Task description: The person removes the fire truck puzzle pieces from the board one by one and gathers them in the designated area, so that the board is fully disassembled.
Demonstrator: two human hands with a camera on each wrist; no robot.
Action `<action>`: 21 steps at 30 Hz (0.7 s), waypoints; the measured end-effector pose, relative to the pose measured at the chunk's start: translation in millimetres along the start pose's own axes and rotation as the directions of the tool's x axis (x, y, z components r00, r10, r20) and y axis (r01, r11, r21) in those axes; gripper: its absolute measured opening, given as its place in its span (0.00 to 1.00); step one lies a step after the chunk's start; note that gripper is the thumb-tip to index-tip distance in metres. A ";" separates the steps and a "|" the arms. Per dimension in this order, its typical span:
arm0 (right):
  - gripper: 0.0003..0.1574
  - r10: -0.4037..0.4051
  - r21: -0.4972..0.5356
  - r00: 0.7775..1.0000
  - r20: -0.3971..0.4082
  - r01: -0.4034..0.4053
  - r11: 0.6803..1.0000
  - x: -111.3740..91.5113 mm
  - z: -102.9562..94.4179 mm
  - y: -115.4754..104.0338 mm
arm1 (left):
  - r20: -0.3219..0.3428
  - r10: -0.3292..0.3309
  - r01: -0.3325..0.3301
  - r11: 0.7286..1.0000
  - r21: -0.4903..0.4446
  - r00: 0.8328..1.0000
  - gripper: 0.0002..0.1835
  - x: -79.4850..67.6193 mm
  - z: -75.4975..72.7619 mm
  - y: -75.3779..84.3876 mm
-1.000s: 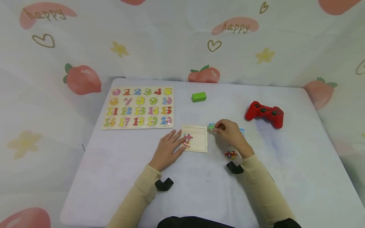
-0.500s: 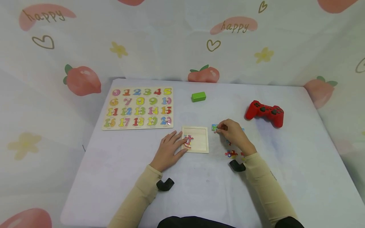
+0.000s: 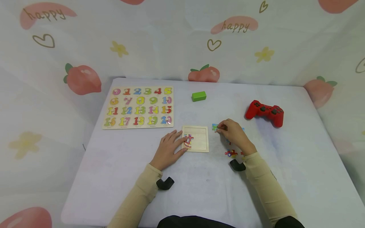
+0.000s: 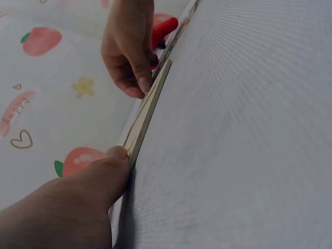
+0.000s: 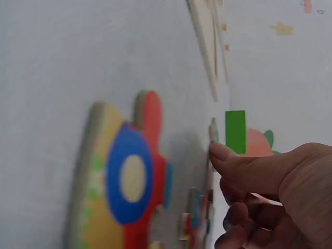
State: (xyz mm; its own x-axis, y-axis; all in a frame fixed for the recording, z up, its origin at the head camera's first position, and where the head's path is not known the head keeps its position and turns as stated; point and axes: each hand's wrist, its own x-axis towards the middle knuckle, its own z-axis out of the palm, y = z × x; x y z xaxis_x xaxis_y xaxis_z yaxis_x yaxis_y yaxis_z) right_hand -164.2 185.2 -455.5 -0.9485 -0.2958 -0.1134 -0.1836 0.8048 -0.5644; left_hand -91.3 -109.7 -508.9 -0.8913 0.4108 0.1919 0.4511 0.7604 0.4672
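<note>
My left hand lies with spread, fairly straight fingers over the left edge of a square wooden puzzle tray. Its index fingertip touches a pink-and-red puzzle piece set in the tray's left side. To the right of the tray, my right hand pinches a green-and-blue puzzle piece between thumb and fingers, low over the table. In the right wrist view the thumb is right at that piece's edge. Below this hand sits a red-and-yellow puzzle piece with a blue wheel; further pieces are partly hidden by the hand.
A number puzzle board lies at the back left of the white-covered table. Behind the tray stands a green block. A red game controller rests at the back right. A printed curtain hangs behind the table.
My right hand has shifted slightly right, away from the tray, with the green-and-blue puzzle piece. The left hand stays on the tray. Over the last half second almost nothing moves.
</note>
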 end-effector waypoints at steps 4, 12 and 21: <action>0.09 -0.052 0.001 0.996 -0.071 0.052 0.999 -2.1 -1.6 -6.4 | 0.009 -0.009 0.009 1.000 0.004 1.000 0.28 0.2 -1.6 1.2; 0.11 -0.166 0.034 0.986 -0.031 0.167 0.985 -6.6 29.3 -50.0 | 0.028 -0.040 0.040 0.999 -0.014 0.999 0.30 -0.9 -3.3 1.3; 0.18 -0.201 -0.033 0.979 0.040 0.202 0.979 -6.5 65.0 -74.6 | -0.019 0.036 -0.037 0.998 -0.048 0.999 0.17 -0.6 -3.8 -2.9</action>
State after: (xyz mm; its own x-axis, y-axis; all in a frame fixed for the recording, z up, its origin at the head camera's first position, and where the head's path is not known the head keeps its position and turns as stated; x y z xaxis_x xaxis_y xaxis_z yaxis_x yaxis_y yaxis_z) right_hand -127.5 93.6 -465.8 -0.8811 -0.4719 -0.0307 -0.3798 0.7448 -0.5487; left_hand -92.3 -114.1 -507.1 -0.8750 0.4284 0.2255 0.4813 0.7195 0.5007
